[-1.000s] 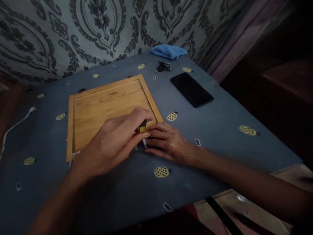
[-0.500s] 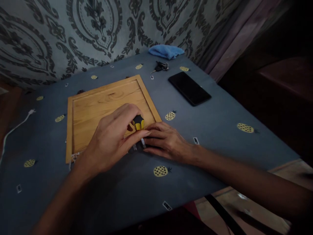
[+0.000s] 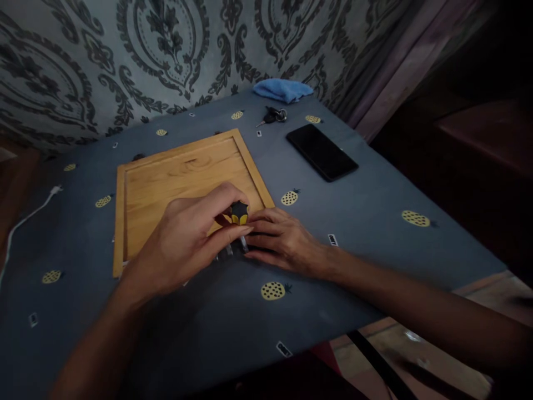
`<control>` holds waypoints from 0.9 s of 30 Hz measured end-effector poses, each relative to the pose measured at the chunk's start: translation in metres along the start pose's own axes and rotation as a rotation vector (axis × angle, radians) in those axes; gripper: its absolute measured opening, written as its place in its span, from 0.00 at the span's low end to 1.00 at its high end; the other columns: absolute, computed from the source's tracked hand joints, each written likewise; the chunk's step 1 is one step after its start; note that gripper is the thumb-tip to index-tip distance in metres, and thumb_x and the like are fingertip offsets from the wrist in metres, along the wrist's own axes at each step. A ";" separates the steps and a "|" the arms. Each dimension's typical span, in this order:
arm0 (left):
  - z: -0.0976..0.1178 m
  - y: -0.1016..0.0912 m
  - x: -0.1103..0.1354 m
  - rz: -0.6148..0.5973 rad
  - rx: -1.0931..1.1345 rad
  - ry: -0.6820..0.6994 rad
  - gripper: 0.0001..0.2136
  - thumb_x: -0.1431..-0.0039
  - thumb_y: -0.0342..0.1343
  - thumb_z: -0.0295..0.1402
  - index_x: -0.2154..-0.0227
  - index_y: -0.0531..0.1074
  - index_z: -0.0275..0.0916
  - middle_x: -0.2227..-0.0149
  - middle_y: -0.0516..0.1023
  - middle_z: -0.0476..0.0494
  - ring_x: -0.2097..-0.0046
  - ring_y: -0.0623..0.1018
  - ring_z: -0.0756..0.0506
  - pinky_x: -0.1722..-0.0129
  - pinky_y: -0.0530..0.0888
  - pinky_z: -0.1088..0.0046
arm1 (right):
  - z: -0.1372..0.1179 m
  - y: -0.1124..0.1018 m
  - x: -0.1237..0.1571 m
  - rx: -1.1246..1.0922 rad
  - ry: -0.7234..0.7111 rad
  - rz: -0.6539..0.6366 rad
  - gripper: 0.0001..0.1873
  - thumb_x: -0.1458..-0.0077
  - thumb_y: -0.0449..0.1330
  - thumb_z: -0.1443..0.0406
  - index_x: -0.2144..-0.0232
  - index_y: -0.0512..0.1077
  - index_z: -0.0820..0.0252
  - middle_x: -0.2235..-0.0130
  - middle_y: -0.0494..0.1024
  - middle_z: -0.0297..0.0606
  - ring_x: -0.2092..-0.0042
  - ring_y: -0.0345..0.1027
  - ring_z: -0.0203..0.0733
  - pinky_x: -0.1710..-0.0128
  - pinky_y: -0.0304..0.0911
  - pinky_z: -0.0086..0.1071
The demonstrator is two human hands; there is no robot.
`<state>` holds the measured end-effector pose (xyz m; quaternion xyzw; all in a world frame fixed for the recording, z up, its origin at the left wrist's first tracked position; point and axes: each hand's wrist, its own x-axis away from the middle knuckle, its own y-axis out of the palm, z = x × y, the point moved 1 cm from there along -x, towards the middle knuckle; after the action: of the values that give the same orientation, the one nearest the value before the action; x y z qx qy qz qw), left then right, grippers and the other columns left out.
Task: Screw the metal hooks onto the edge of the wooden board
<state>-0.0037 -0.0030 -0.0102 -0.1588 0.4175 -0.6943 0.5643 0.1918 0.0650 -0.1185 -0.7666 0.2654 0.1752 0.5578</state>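
My left hand (image 3: 187, 239) is closed round the black and yellow handle of a screwdriver (image 3: 239, 211), thumb and fingers pinching it. The handle's end faces up toward me, and its tip is hidden. Under the hands lies a framed wooden board (image 3: 179, 172), its near edge mostly covered by my left hand. My right hand (image 3: 287, 241) rests at the board's near right corner, fingertips pressed together beside the screwdriver. What those fingers hold is hidden. Small shiny pieces (image 3: 229, 250) show between the hands at the near edge, too unclear to name.
On the table (image 3: 353, 222) beyond the board lie a black phone (image 3: 322, 151), keys (image 3: 272, 115) and a blue cloth (image 3: 283, 90). A white cable (image 3: 31, 211) runs along the left side. The patterned wall covering (image 3: 166, 50) rises behind the table.
My left hand has shifted slightly down and right, and the screwdriver handle has tilted and turned a little. My right hand stays in place.
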 end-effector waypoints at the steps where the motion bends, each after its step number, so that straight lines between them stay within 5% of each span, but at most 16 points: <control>1: 0.000 0.001 0.000 0.031 -0.014 0.004 0.06 0.34 0.58 0.35 0.58 0.71 0.41 0.63 0.81 0.48 0.65 0.80 0.49 0.68 0.73 0.75 | 0.000 0.000 0.000 -0.001 0.003 -0.005 0.13 0.33 0.59 0.60 0.60 0.80 0.62 0.58 0.83 0.42 0.50 0.73 0.48 0.52 0.71 0.44; 5: -0.002 0.005 -0.001 0.123 -0.050 0.007 0.07 0.37 0.61 0.37 0.60 0.71 0.41 0.66 0.80 0.48 0.67 0.79 0.49 0.69 0.72 0.73 | 0.000 -0.001 0.000 -0.004 -0.004 0.011 0.13 0.33 0.59 0.60 0.59 0.80 0.62 0.58 0.83 0.41 0.51 0.73 0.48 0.52 0.71 0.43; 18: 0.009 0.002 -0.002 0.102 -0.101 0.033 0.07 0.36 0.57 0.27 0.55 0.70 0.40 0.60 0.78 0.49 0.59 0.77 0.50 0.59 0.73 0.75 | 0.001 0.001 0.001 -0.026 0.002 0.023 0.13 0.33 0.59 0.59 0.59 0.80 0.61 0.56 0.83 0.41 0.50 0.73 0.48 0.51 0.71 0.43; 22: 0.016 0.011 0.000 0.074 0.162 -0.051 0.08 0.33 0.50 0.23 0.57 0.69 0.41 0.60 0.75 0.48 0.57 0.76 0.50 0.57 0.74 0.73 | 0.001 0.001 0.001 0.003 -0.004 0.011 0.15 0.32 0.56 0.58 0.58 0.80 0.60 0.55 0.83 0.42 0.50 0.73 0.46 0.51 0.70 0.43; 27: 0.018 0.034 -0.003 0.232 0.534 -0.160 0.05 0.31 0.53 0.37 0.62 0.68 0.43 0.65 0.70 0.49 0.63 0.73 0.49 0.63 0.74 0.70 | 0.000 0.000 0.001 -0.005 0.009 -0.032 0.15 0.31 0.56 0.58 0.57 0.80 0.59 0.56 0.83 0.41 0.50 0.73 0.46 0.50 0.68 0.44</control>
<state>0.0317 -0.0076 -0.0244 -0.0103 0.1898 -0.6957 0.6927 0.1927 0.0653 -0.1190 -0.7729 0.2553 0.1633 0.5574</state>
